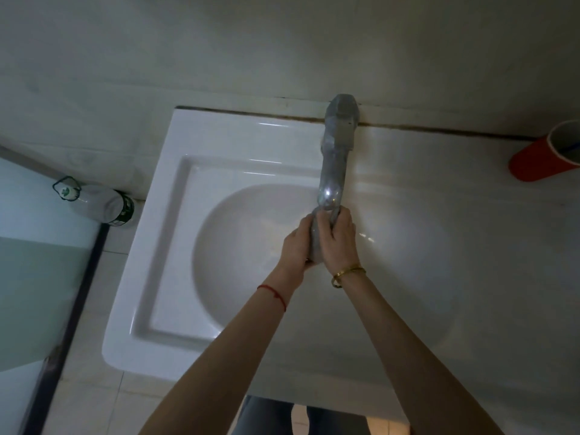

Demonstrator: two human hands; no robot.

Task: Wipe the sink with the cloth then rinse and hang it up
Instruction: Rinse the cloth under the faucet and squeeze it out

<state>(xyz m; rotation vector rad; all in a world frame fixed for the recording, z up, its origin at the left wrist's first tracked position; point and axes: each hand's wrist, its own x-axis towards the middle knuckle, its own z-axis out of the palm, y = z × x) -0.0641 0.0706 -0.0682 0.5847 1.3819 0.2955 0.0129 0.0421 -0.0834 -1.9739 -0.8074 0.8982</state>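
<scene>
A: Grip?
B: Left hand [296, 243] and right hand [340, 238] both clenched round the grey cloth [315, 246], bunched between them.
A: Location?
B: Under the tap [335, 158] spout, above the sink [175, 196] bowl. Red cup [533, 158] far right; bottle [100, 200] left.

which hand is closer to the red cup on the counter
Right. The right hand grips the cloth under the faucet, on the side toward the red cup; the left hand grips it from the far side.
</scene>
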